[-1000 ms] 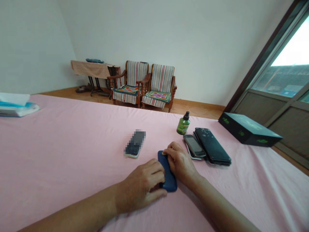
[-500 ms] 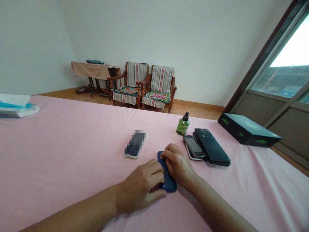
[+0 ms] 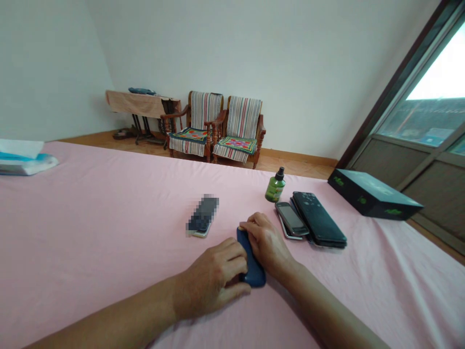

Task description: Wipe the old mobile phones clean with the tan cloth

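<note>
A dark blue phone case (image 3: 255, 274) lies on the pink cloth between my two hands; whether a phone sits inside it cannot be seen. My left hand (image 3: 217, 276) grips its left edge with curled fingers, the thumb down by the lower end. My right hand (image 3: 267, 245) wraps the upper right side, its thumb pressed at the top corner. Further off to the left, a dark phone (image 3: 203, 213), partly pixelated, rests on a paler one. Right of my hands, a grey phone (image 3: 291, 219) overlaps a white-edged one, against a stack of black devices (image 3: 319, 219).
Behind the phones stands a green spray bottle (image 3: 275, 186). A black box (image 3: 374, 195) is at the right far edge of the pink-covered surface (image 3: 109, 203). A tissue pack (image 3: 29, 162) lies far left. Two wooden chairs (image 3: 238, 121) stand beyond, by the wall.
My right hand has shifted slightly upward, its thumb now at the case's top corner. My left hand stays in nearly the same hold. The whole view has moved a little.
</note>
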A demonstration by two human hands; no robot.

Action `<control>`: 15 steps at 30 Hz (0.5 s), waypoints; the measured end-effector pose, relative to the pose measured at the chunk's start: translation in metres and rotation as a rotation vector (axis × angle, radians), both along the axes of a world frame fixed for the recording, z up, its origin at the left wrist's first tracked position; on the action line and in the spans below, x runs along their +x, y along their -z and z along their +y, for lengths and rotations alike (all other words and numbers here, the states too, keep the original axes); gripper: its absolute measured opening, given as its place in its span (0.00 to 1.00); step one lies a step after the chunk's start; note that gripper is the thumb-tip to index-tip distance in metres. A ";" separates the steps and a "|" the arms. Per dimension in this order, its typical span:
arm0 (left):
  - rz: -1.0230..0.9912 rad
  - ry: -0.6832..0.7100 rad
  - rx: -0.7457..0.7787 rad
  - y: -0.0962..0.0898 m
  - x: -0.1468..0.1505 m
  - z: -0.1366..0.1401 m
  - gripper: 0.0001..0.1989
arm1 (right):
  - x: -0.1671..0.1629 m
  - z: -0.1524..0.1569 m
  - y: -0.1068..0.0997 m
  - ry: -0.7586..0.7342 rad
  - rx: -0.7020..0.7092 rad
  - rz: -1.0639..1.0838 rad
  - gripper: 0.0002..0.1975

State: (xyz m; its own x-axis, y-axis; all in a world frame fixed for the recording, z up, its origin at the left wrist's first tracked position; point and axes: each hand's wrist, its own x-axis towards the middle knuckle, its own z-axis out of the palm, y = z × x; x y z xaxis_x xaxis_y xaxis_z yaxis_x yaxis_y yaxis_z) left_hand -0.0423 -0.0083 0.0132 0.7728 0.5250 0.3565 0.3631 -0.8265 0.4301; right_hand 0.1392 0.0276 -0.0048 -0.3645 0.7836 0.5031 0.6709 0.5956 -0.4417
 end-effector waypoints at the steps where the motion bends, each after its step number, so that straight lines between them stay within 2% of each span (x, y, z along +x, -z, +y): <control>1: 0.000 0.004 -0.001 0.000 0.000 0.000 0.08 | 0.000 0.001 0.001 0.010 0.010 0.014 0.16; 6: 0.009 0.015 -0.004 0.000 -0.001 0.001 0.07 | -0.001 0.005 0.002 0.025 0.034 0.053 0.13; 15: -0.002 0.006 -0.011 0.002 -0.001 0.001 0.07 | 0.000 -0.002 -0.010 -0.087 -0.041 -0.093 0.16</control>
